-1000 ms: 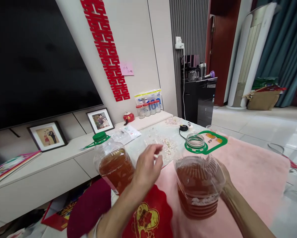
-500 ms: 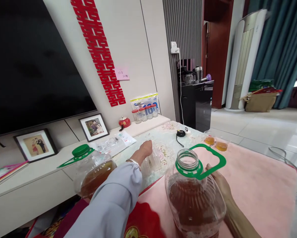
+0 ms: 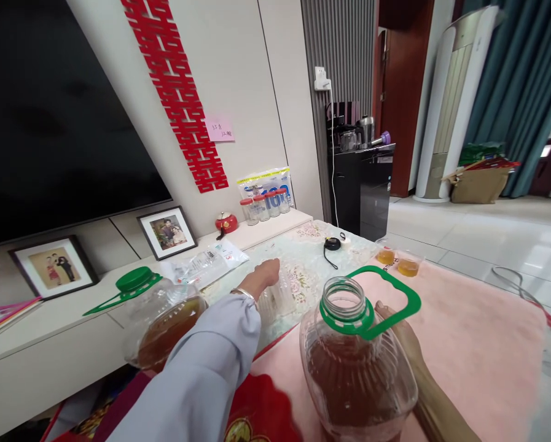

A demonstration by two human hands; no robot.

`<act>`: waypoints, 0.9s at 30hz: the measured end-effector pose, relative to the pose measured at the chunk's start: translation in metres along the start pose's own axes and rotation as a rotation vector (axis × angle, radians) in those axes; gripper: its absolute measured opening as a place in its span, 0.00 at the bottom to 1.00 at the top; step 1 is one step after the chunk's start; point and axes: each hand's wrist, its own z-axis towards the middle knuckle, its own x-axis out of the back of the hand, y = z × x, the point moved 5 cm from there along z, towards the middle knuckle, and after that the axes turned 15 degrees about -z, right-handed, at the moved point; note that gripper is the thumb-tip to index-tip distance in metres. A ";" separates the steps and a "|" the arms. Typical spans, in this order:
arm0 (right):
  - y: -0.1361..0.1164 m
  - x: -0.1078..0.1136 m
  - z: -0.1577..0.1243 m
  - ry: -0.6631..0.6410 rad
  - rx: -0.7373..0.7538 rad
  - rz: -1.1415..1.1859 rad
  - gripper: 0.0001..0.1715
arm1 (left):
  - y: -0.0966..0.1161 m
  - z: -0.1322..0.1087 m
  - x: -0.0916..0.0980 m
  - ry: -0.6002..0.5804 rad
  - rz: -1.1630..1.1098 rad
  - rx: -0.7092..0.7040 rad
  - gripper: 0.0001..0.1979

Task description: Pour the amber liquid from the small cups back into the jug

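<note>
A large clear plastic jug with brown liquid stands upright and uncapped on the pink cloth, its green handle pointing right. My right hand holds the jug's far right side; most of its fingers are hidden behind it. My left hand reaches forward, fingers bent down onto a clear ribbed plastic stack, perhaps cups, lying on the flowered cloth. Left of my sleeve is a second jug with a green cap and brown liquid, partly covered by my arm.
Two clear cups of amber liquid stand at the pink cloth's far edge. A black tape measure lies behind the jug. On the white cabinet are plastic packets, red-lidded jars, a red pot and framed photos.
The view has shifted slightly, moving most of the scene a little left and up in the picture. Both hands keep their places at the clear stack and the jug.
</note>
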 end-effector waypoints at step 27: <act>-0.005 0.003 -0.022 0.220 -0.132 -0.040 0.12 | 0.044 -0.143 0.039 -0.101 0.097 -0.164 0.12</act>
